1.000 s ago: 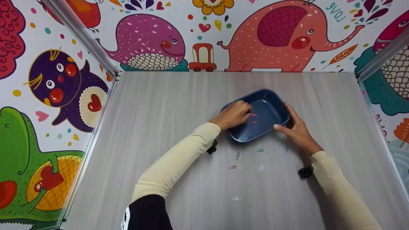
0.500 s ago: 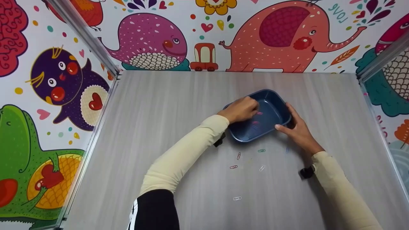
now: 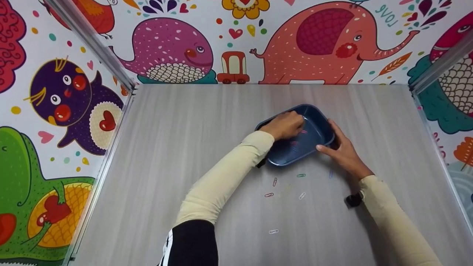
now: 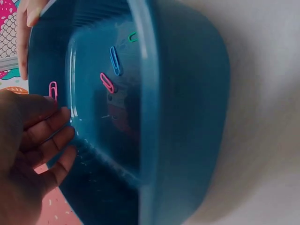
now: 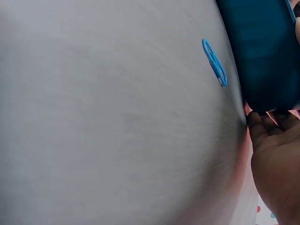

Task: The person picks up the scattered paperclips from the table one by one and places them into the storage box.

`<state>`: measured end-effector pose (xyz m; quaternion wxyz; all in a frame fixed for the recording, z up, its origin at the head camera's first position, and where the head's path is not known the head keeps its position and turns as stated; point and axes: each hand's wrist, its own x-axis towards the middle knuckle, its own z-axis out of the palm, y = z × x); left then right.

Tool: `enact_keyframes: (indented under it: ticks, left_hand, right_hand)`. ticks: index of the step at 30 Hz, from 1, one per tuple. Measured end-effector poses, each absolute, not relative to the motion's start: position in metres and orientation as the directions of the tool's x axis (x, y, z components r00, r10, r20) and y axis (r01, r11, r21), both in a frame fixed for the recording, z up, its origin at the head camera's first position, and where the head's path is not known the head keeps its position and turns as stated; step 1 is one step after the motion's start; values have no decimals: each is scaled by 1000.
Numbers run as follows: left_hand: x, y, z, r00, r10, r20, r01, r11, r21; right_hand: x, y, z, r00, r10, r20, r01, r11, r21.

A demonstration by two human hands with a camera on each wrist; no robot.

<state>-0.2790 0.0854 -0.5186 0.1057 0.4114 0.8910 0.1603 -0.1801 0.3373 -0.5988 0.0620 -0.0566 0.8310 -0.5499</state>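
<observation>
Left fingers [image 4: 52,125] pinching, right fingers [image 3: 337,130] gripping

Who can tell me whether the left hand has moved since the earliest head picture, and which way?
Yes: the left hand has moved right and slightly up in that view, judged against the printed red car.

Looked down from head onto the blue basin [image 3: 315,127]. From left wrist, peered closely inside, sharing its floor with head; from right wrist, closely alongside.
</observation>
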Motion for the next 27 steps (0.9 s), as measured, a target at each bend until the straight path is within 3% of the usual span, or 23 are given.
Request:
enact_keyframes:
  ticks: [11,27]
  left_hand:
    - [-283,93,-535,-647,747,-150,659,648,382]
    - [-270,96,-543,-633,761,-144,720,647,253]
  right_hand:
    - [-179,336,-596,-985,-173,-19,-47,367,-929]
    - [-180,338,-598,-984,-180,15,-78,345,-935]
